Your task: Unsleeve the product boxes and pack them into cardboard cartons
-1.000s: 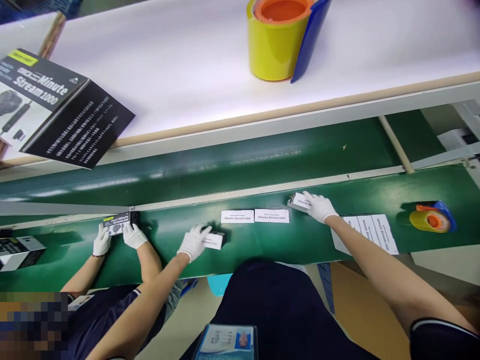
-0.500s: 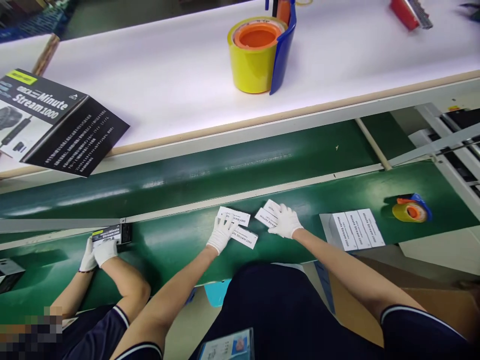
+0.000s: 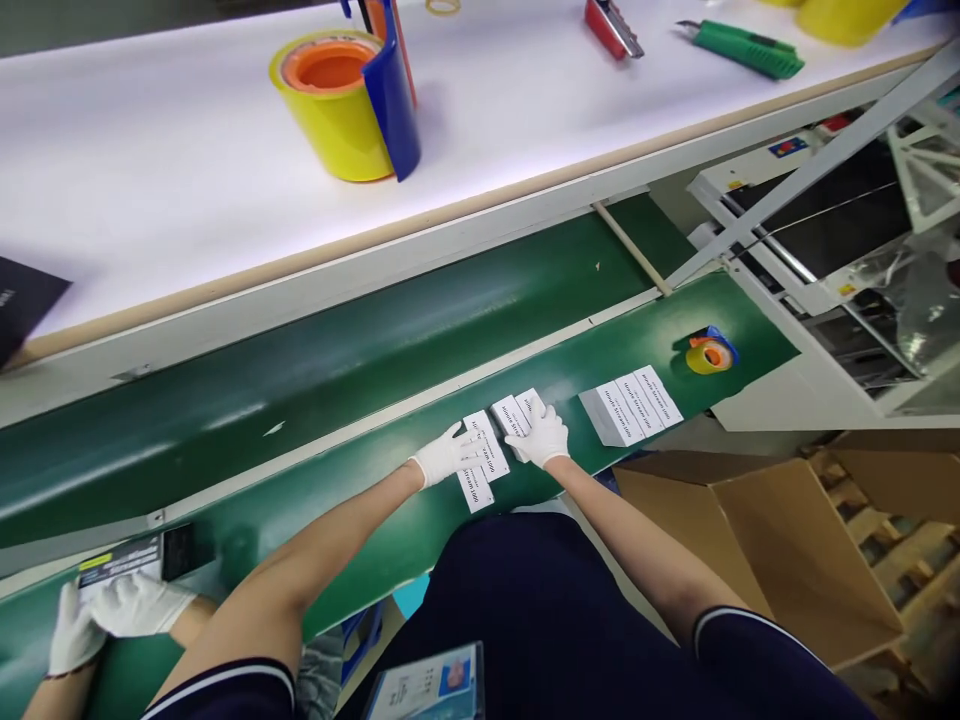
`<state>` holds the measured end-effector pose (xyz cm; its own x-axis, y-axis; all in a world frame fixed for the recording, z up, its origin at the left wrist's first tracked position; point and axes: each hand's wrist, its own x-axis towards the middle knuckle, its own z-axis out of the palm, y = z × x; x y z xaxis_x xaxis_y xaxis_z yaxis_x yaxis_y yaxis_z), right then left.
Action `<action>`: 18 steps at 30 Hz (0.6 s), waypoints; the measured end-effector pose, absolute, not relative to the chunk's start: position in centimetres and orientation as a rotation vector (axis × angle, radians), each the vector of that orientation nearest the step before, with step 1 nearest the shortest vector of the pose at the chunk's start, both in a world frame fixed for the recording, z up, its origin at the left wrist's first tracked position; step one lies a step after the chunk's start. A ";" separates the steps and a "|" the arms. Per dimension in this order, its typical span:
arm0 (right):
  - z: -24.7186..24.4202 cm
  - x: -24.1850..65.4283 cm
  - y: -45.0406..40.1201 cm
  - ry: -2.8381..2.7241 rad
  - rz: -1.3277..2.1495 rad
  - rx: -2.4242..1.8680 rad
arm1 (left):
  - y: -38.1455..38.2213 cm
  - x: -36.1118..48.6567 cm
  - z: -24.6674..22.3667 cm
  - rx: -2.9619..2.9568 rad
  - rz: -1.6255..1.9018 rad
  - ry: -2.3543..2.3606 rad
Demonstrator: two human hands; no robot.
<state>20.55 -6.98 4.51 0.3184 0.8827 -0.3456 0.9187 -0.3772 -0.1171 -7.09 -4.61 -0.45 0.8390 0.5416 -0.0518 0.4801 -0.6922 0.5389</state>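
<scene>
My left hand [image 3: 448,455], in a white glove, has its fingers over the left pair of small white boxes [image 3: 486,463] printed "Minute Stream 1000". The thumb is apart from the fingers, at the boxes' left side. My gloved right hand [image 3: 541,437] grips another pair of white boxes [image 3: 512,415] from the right, its fingers bent over their top. The two pairs lie close together on the green belt [image 3: 390,530], slightly askew. Farther right sits a neat block of white boxes [image 3: 636,405] with the same print.
A tape dispenser [image 3: 709,352] stands at the belt's right end. On the white shelf are a larger tape dispenser [image 3: 341,110], a red cutter [image 3: 613,28] and a green cutter [image 3: 750,48]. At left, a co-worker's gloved hands [image 3: 135,605] hold a black box [image 3: 124,560]. An open carton [image 3: 780,540] is at lower right.
The view has swung right. Both pairs of white boxes have been turned and brought closer together. My hands have moved with them.
</scene>
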 end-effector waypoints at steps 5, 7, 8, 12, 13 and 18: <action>3.8 20.8 -7.0 1.733 -0.561 2.472 | -10.7 -7.5 0.6 2.676 -0.051 0.685; 3.6 20.8 -7.0 1.739 -0.557 2.472 | -13.1 -6.9 0.2 2.674 -0.092 0.815; 3.6 20.7 -7.0 1.741 -0.553 2.471 | -14.0 -6.5 -0.1 2.661 -0.104 0.880; 3.5 20.4 -7.2 1.747 -0.555 2.479 | -14.7 -5.9 -1.0 2.606 -0.015 1.041; 3.5 20.3 -7.3 1.752 -0.572 2.482 | -14.5 -5.9 -1.1 2.596 0.021 1.057; 3.6 21.1 -7.5 1.780 -0.914 2.568 | -13.2 -6.2 -1.0 2.496 0.194 1.086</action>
<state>21.12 -7.49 3.65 0.2469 0.8919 -0.3790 0.8279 -0.3973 -0.3958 -6.20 -13.18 -1.04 0.6871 0.7257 -0.0351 0.6688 -0.6129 0.4207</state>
